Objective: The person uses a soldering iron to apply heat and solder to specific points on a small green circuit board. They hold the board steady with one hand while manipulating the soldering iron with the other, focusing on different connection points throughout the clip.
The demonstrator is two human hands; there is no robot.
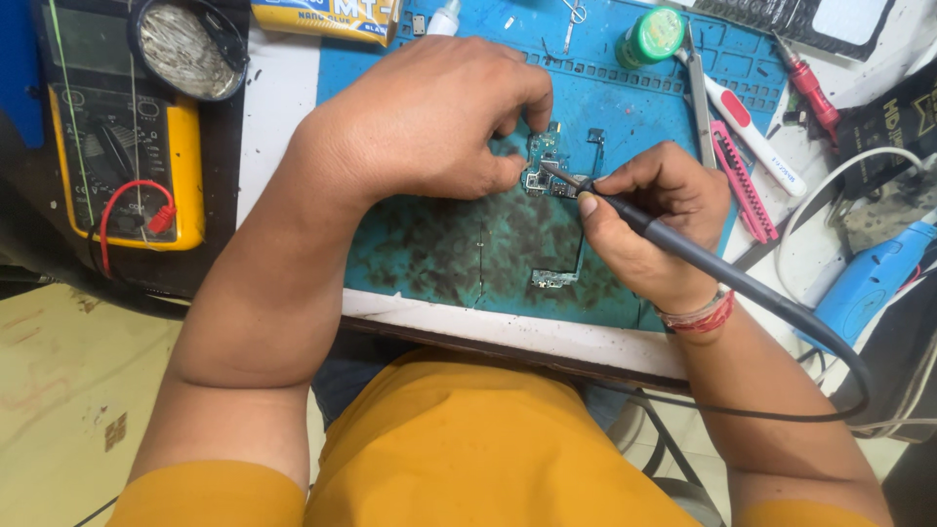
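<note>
box: yellow-and-blue carton (327,17) lying at the top edge
meter screen: grey display on the yellow multimeter (93,44), far left

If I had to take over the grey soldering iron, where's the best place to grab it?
Grip the soldering iron on its grey handle, where the right hand holds it pen-style. Come from the right, over the mat's lower right. The shaft slants up-left, with its thin tip on the small circuit board; the cord trails off the rear.

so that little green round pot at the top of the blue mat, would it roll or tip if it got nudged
The green pot looks squat and stands on its flat base on the blue mat, so it would probably slide rather than tip. Knocked onto its side, its round body would likely roll. It seems small and light, so the tweezers beside it could shift it.
</note>
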